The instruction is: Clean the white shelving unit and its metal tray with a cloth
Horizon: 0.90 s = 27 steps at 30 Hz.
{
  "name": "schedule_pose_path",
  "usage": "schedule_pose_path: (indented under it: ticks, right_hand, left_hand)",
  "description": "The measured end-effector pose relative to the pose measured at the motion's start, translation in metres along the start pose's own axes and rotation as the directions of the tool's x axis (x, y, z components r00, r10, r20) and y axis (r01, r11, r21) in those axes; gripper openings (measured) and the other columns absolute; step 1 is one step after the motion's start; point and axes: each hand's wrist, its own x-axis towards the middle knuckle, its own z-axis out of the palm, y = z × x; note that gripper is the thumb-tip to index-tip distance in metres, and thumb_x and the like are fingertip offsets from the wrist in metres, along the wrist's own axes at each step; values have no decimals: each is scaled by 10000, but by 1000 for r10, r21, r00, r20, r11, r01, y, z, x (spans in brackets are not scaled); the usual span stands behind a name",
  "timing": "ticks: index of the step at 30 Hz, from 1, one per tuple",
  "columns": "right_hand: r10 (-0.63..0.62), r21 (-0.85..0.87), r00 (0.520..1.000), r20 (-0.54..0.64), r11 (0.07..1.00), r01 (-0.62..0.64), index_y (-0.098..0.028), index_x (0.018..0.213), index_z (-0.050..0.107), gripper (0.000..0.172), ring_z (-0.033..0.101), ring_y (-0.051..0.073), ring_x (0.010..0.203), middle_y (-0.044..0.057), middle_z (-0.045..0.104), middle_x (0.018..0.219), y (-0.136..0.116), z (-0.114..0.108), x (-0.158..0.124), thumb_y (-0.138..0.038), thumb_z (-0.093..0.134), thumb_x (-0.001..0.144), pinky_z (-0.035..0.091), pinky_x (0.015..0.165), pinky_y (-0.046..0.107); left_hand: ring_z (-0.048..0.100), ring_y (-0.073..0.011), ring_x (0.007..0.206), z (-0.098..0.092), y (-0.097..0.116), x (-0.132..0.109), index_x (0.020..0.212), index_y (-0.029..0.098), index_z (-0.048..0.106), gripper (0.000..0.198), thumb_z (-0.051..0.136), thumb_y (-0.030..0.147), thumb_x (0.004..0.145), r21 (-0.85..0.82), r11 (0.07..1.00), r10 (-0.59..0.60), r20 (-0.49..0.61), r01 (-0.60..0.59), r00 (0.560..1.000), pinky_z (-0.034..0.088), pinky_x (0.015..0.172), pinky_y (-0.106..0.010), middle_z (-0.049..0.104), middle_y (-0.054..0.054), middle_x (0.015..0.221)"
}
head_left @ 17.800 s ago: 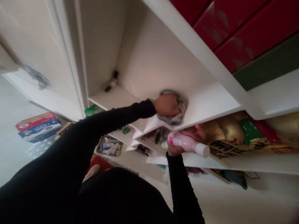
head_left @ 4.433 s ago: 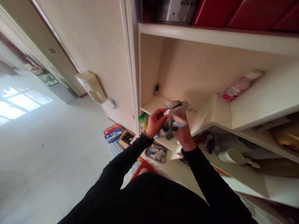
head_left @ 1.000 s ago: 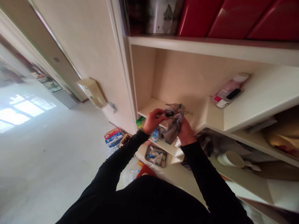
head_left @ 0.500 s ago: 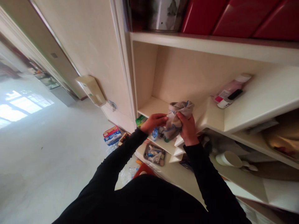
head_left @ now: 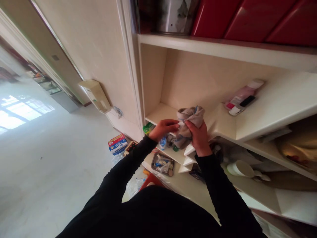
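In the head view, a greyish cloth (head_left: 191,115) is bunched up in front of the open shelf compartment (head_left: 198,76), and everything else can be placed from it. The right hand (head_left: 200,137) has closed around its right side, thumb pressed across the front, the other fingers mostly hidden behind. The left hand (head_left: 163,129) meets its left edge with fingertips drawn together; a pale patch there may be a fold or something wrapped inside, and I cannot tell whether they pinch it. Right of the cloth, a white bottle with a black cap (head_left: 240,107) partly covers a pink bottle (head_left: 247,91). Above the cloth, red boxes (head_left: 213,18) and a silvery canister (head_left: 177,18) are cut off by the top edge. Just below, a green round thing (head_left: 175,148) is partly hidden.
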Motion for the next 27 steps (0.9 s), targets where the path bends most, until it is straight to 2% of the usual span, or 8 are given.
schedule_pose_path:
  ticks: [5, 10, 12, 15, 20, 22, 24, 27]
  right_hand:
    - [-79, -49, 992, -101, 996, 75, -227, 1207, 733, 529, 781, 228, 1045, 52, 820, 1155, 11, 13, -7, -550, 906, 825, 675, 936, 373]
    - [-109, -46, 975, -194, 994, 102, -233, 1278, 715, 543, 775, 250, 1180, 76, 808, 1288, 23, 26, -11, -605, 842, 902, 643, 1102, 433]
    - [-152, -94, 969, -197, 986, 135, -229, 1284, 718, 526, 771, 273, 1229, 100, 805, 1322, 24, 29, -16, -616, 804, 938, 629, 1139, 461]
    - [-253, -242, 958, -135, 946, 216, -218, 1286, 731, 493, 770, 312, 1259, 144, 810, 1330, 23, 28, -24, -600, 765, 975, 631, 1123, 470]
    - [-385, -470, 907, 171, 777, 419, -238, 1227, 734, 273, 770, 316, 1145, 120, 824, 1202, 35, 12, -24, -381, 642, 1012, 633, 1052, 459]
    - [-402, -564, 885, 236, 684, 462, -233, 1205, 723, 288, 746, 332, 1134, 132, 806, 1193, 45, 3, -17, -267, 583, 956, 622, 1061, 496]
    - [-394, -677, 884, 250, 582, 451, -212, 1218, 712, 341, 713, 363, 1155, 174, 781, 1238, 55, -3, -9, -216, 555, 915, 605, 1074, 546]
    - [-340, -799, 900, 273, 440, 409, -171, 1234, 711, 334, 673, 388, 1137, 232, 754, 1285, 67, -7, -1, -206, 568, 934, 587, 1070, 584]
  left_hand:
    - [720, -157, 859, 4, -9, 1, 1013, 159, 809, 391, 1011, 398, 778, 162, 979, 145, -135, -123, 980, 597, 829, -280, 804, -53, 968]
    - [699, -144, 858, 16, -19, 0, 1032, 203, 780, 289, 804, 84, 769, 433, 871, 375, -276, -234, 885, 595, 840, -266, 755, -17, 973]
    - [708, -150, 863, 16, -20, 3, 1046, 206, 785, 283, 789, 80, 793, 470, 847, 421, -310, -247, 852, 599, 832, -272, 760, -34, 1012]
    - [744, -175, 895, 9, -21, 11, 1104, 198, 818, 256, 860, 180, 852, 471, 851, 415, -327, -235, 849, 611, 823, -288, 782, -70, 1075]
    - [770, -182, 891, -10, -14, 25, 1085, 184, 827, 342, 970, 353, 824, 388, 911, 317, -435, -142, 843, 615, 832, -295, 812, -64, 1019]
    - [784, -177, 907, -11, -6, 33, 1113, 191, 818, 369, 967, 376, 832, 328, 935, 286, -471, -135, 834, 623, 849, -292, 832, -62, 1034]
    - [796, -177, 937, -5, 5, 43, 1146, 196, 817, 372, 957, 367, 846, 293, 942, 286, -447, -164, 847, 631, 877, -295, 846, -66, 1059]
    - [799, -188, 956, 25, 22, 62, 1196, 179, 829, 398, 953, 345, 856, 269, 936, 300, -270, -228, 915, 635, 890, -313, 852, -91, 1106]
